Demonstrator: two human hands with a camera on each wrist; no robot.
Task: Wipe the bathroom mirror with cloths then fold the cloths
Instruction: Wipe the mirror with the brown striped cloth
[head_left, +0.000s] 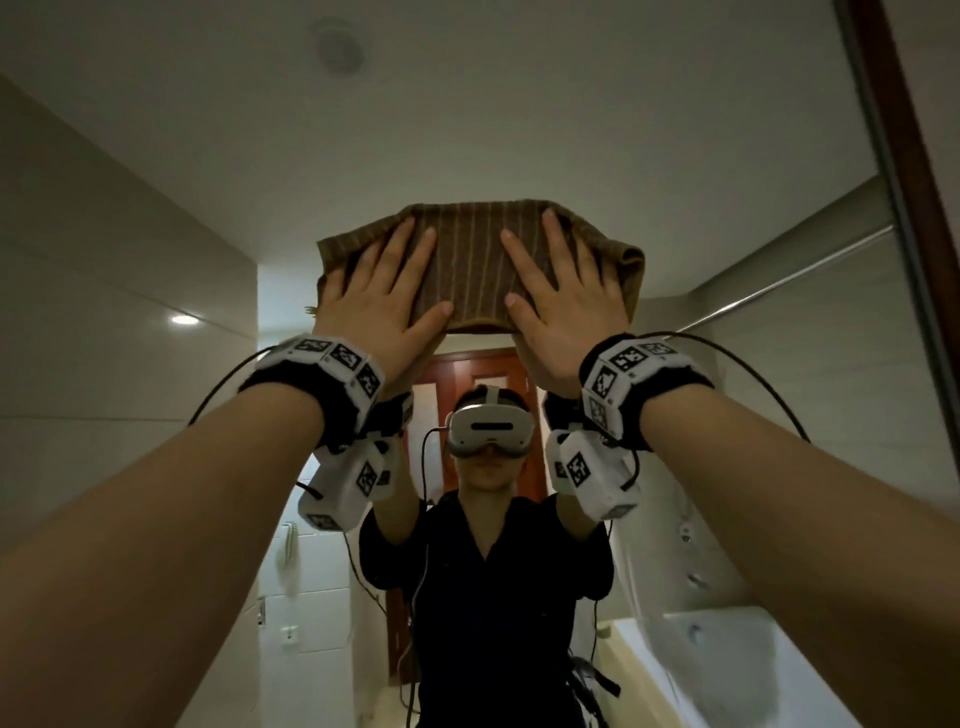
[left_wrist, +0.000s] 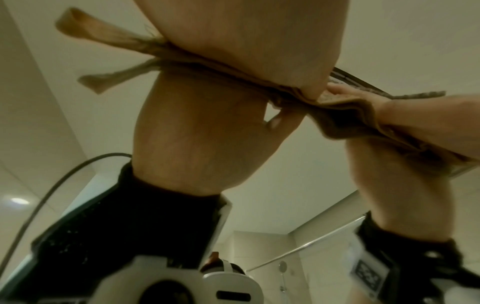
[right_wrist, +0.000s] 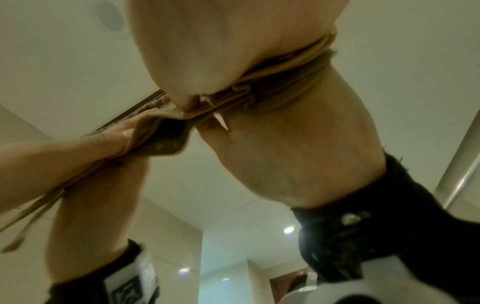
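A brown striped cloth is spread flat high on the bathroom mirror. My left hand presses its left half with straight, spread fingers. My right hand presses its right half the same way. In the left wrist view, the heel of my left hand bears on the cloth's edge, and below it lies their reflection. In the right wrist view, my right hand pushes the bunched cloth against the glass, with my left hand beside it.
The mirror's right edge meets a dark wooden frame. The glass reflects a person in a headset and dark clothes, a red-brown door, a shower rail and a white bathtub. Cables hang from both wrist bands.
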